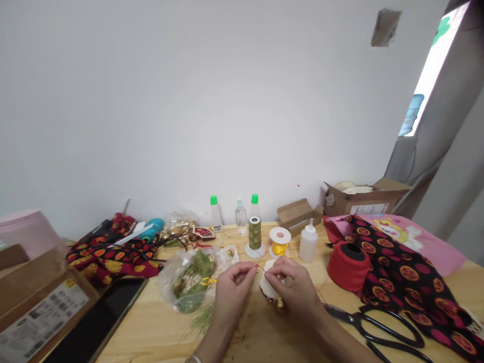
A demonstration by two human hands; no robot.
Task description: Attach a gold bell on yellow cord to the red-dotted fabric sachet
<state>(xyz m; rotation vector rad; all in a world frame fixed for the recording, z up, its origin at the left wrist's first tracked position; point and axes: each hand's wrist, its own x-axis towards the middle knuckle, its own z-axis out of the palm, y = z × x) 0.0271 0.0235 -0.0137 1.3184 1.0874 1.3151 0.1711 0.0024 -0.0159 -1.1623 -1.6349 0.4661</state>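
Observation:
My left hand (232,290) and my right hand (293,287) pinch a thin reddish-gold thread (260,268) between their fingertips, above the wooden tabletop (257,338). Just under my right fingers sits a white rounded piece (266,285), partly hidden by that hand. A small gold bell-like ornament (279,303) shows below it. To the left of my left hand lies a clear plastic bag (189,282) holding green pine-like sprigs. A spool of olive-green thread (254,234) and a spool of gold cord (280,248) stand just beyond my hands.
Behind stand a white glue bottle (308,243) and several small bottles (241,218). To the right lie black-handled scissors (378,327), a red cord roll (348,267) and patterned black-and-red fabric (401,272). Cardboard boxes (363,201) stand at the back right, with a parcel (38,302) at the left.

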